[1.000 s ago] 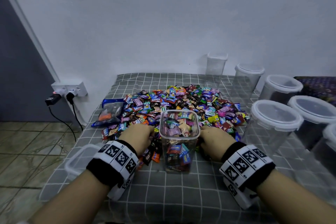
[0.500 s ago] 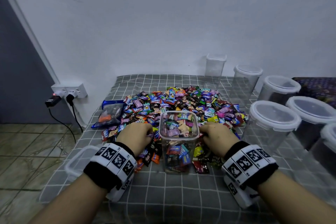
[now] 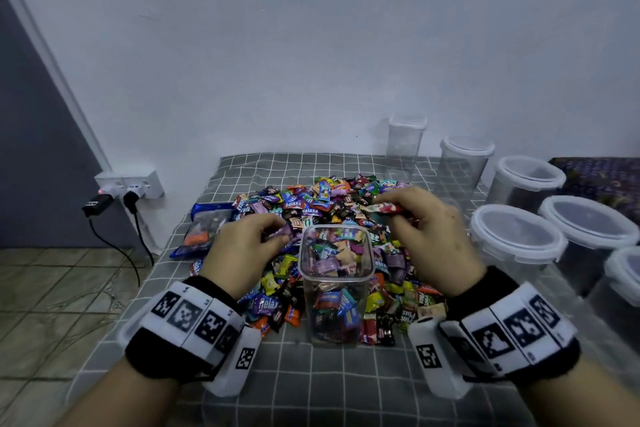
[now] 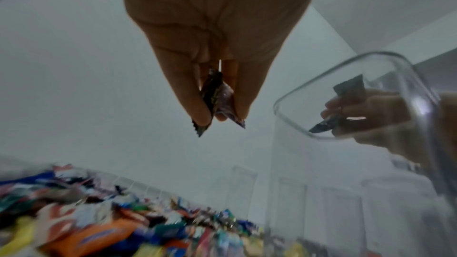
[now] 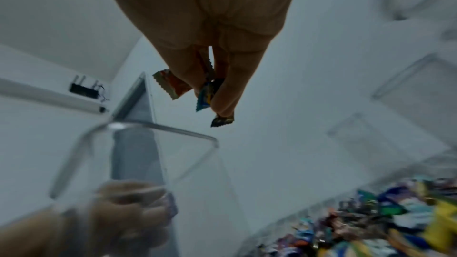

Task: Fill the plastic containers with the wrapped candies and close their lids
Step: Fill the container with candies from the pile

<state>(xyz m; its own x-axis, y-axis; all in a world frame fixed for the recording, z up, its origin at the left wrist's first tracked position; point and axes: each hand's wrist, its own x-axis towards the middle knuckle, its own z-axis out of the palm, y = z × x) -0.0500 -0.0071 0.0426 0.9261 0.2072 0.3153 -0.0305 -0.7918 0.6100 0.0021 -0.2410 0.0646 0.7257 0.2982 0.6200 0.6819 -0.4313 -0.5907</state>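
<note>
A clear square container [image 3: 335, 284], open at the top and mostly full of wrapped candies, stands upright at the near edge of a big candy pile [image 3: 322, 204]. My left hand [image 3: 249, 246] is raised just left of its rim and pinches a few purple and brown candies [image 4: 217, 99]. To the right of the rim my right hand [image 3: 426, 232] is lifted too, pinching a red candy [image 3: 386, 209] with orange, blue and dark ones [image 5: 205, 95]. The container's rim shows in both wrist views [image 4: 351, 97] [image 5: 148, 132].
Several lidded clear containers [image 3: 512, 236] line the right side and back of the grey checked cloth [image 3: 311, 385]. A blue zip bag [image 3: 207, 229] lies left of the pile. A lid [image 3: 126, 333] sits by my left wrist. A wall socket with plugs [image 3: 128, 189] is at the left.
Both hands have risen out of the candy pile beside the container, each now holding candies up near the rim. The container has stayed in place.
</note>
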